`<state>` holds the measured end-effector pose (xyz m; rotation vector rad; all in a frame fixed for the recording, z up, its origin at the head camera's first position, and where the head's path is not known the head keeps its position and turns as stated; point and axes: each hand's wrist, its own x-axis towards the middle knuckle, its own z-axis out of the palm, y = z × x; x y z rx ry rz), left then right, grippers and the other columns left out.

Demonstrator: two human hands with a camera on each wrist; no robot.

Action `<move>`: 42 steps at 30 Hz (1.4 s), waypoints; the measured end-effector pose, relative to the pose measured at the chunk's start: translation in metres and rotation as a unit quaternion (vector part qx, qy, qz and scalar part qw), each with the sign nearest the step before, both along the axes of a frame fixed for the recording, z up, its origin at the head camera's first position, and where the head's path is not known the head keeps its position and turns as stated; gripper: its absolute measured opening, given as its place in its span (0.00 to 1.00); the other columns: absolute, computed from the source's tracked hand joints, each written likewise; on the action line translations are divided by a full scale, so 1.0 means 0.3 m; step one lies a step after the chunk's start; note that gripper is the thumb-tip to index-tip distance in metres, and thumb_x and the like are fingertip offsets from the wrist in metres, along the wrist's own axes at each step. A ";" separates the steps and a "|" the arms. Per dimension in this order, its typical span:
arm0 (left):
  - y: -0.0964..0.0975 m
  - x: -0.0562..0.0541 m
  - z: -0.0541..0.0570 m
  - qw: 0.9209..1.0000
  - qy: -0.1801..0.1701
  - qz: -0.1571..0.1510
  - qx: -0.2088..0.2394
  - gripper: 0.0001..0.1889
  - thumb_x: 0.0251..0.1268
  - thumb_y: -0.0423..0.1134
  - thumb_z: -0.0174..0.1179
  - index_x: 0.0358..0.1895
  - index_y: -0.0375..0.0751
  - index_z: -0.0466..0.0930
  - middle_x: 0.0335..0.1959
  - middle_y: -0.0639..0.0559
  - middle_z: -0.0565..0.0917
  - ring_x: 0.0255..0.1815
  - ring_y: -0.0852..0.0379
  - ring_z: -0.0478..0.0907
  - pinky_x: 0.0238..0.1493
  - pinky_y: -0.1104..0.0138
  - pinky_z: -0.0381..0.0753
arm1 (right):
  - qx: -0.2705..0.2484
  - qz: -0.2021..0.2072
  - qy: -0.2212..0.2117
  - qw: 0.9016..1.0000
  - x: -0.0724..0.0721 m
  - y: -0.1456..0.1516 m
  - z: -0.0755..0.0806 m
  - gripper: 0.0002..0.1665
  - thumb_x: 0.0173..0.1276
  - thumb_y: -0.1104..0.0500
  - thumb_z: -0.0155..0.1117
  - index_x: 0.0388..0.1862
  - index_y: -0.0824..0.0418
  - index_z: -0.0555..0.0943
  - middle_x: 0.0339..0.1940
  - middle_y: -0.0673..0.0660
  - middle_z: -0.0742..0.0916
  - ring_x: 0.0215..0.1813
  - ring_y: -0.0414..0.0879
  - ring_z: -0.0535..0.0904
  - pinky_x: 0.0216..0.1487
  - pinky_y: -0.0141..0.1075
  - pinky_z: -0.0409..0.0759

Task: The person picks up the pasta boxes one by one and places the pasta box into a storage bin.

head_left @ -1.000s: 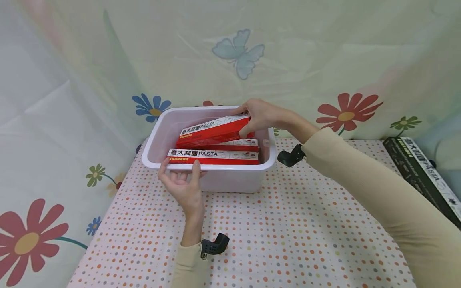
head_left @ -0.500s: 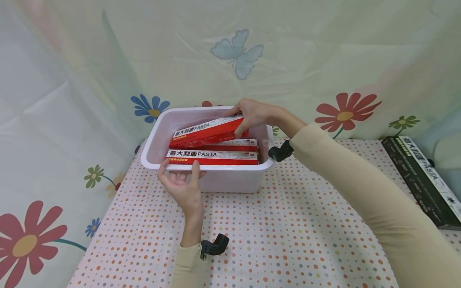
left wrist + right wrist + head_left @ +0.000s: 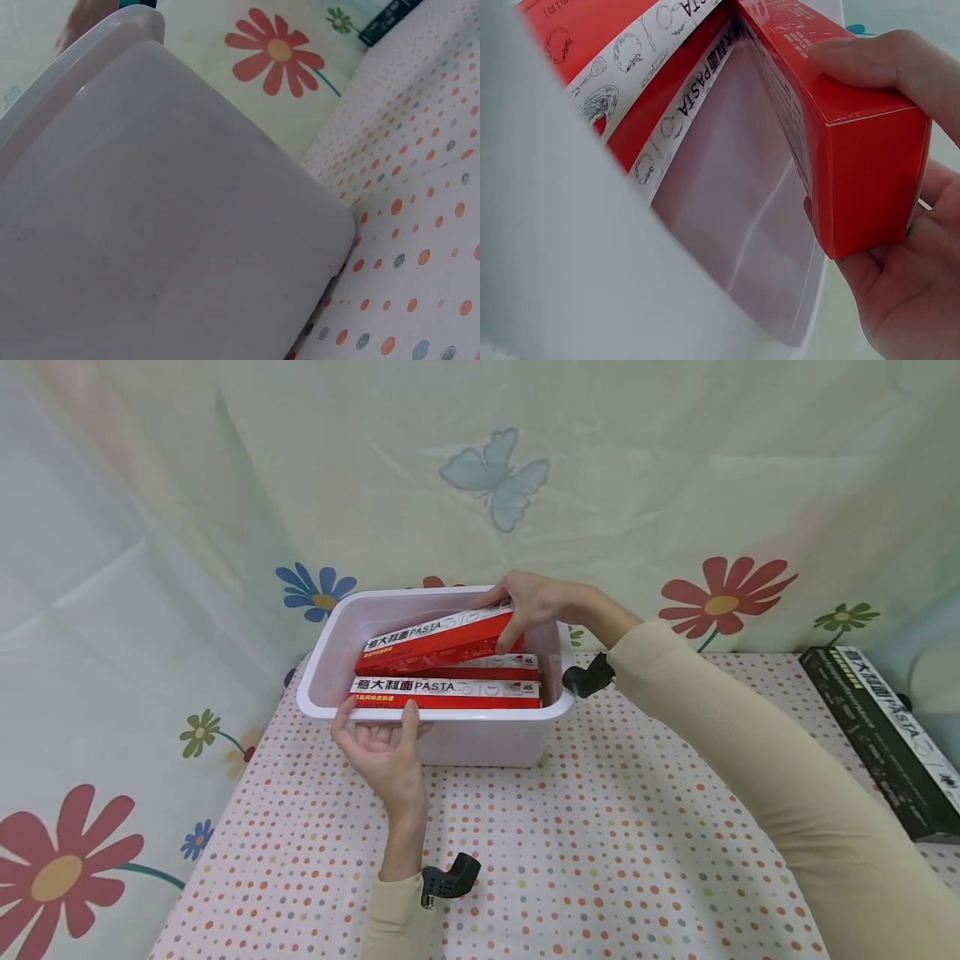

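A white plastic tub [image 3: 483, 743] stands on the dotted cloth in the head view. My left hand [image 3: 382, 764] grips its front rim, thumb and fingertips at the edge; the left wrist view is mostly filled by the tub's wall [image 3: 180, 195]. My right hand [image 3: 536, 599] holds one end of a red and white pasta box [image 3: 442, 642], tilted with that end raised, inside the tub. In the right wrist view the thumb lies on one face of this box and the fingers reach behind it. A front pasta box [image 3: 457, 695] and a middle pasta box [image 3: 498, 668] lie side by side below.
A black and white pasta box [image 3: 877, 735] lies at the right side of the dotted tablecloth [image 3: 570, 860]. Behind the tub hangs a curtain [image 3: 615, 502] printed with flowers and a butterfly.
My right hand has shifted slightly left with the tilted pasta box. The left hand keeps its grip on the tub's front rim.
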<state>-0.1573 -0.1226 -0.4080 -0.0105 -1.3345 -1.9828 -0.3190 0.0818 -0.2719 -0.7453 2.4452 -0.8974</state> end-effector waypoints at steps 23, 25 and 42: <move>0.005 -0.019 -0.005 1.000 0.007 -0.009 0.008 0.39 0.66 0.22 0.67 0.74 0.32 0.51 0.70 0.38 0.73 0.58 0.24 0.79 0.42 0.57 0.95 | -0.050 -0.013 -0.011 0.999 0.015 0.045 0.016 0.40 0.63 0.66 0.76 0.74 0.66 0.75 0.73 0.64 0.79 0.75 0.61 0.73 0.78 0.54 0.75; 0.006 -0.024 -0.007 1.000 0.008 -0.010 0.007 0.40 0.66 0.22 0.67 0.74 0.31 0.51 0.70 0.38 0.73 0.58 0.24 0.79 0.42 0.57 0.95 | -0.061 -0.007 -0.005 0.998 0.029 0.054 0.022 0.39 0.63 0.66 0.76 0.74 0.66 0.75 0.73 0.64 0.79 0.74 0.60 0.74 0.78 0.53 0.75; 0.059 -0.032 -0.009 0.999 0.007 -0.037 0.016 0.38 0.67 0.23 0.67 0.74 0.40 0.54 0.71 0.38 0.72 0.61 0.23 0.77 0.44 0.56 0.94 | -0.253 -0.189 0.112 0.942 0.466 0.535 -0.132 0.25 0.77 0.67 0.64 0.71 0.64 0.77 0.66 0.48 0.86 0.64 0.34 0.81 0.58 0.22 0.84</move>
